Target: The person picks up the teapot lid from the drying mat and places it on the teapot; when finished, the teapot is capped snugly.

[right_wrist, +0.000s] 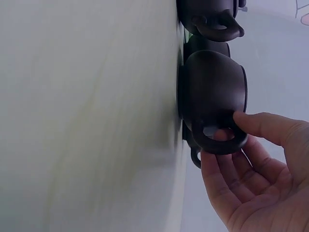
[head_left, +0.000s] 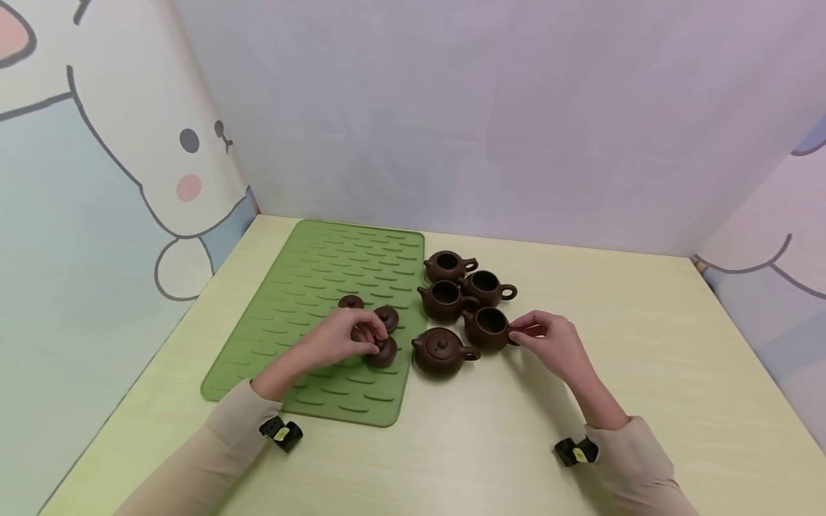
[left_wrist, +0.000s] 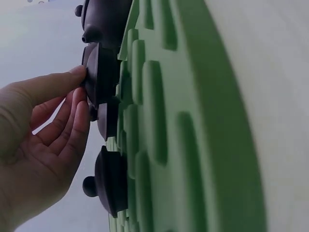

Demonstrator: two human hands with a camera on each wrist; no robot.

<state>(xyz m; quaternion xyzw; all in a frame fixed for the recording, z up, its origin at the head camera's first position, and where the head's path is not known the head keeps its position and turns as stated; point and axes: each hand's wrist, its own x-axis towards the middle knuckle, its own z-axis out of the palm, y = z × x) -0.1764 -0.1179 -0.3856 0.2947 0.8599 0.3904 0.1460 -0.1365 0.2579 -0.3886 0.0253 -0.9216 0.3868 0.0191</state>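
Observation:
My left hand (head_left: 342, 335) pinches the knob of a dark brown teapot lid (head_left: 383, 354) at the right part of the green mat. Two more lids show near it: one lid (head_left: 387, 317) just behind and another lid (head_left: 351, 302) farther left. In the left wrist view, thumb and fingers meet at the knob of the lid (left_wrist: 99, 75). My right hand (head_left: 548, 342) grips the handle of a lidless brown teapot (head_left: 487, 328) standing on the table. The right wrist view shows thumb and fingers around that handle (right_wrist: 219, 144).
Left of it stands a teapot (head_left: 440, 352) with its lid on. Behind are lidless teapots: one teapot (head_left: 445, 299), one teapot (head_left: 485, 288) and one teapot (head_left: 447, 265). The green mat (head_left: 310, 287) lies on the pale table (head_left: 619, 322), with a curtain-like wall (head_left: 452, 115) behind.

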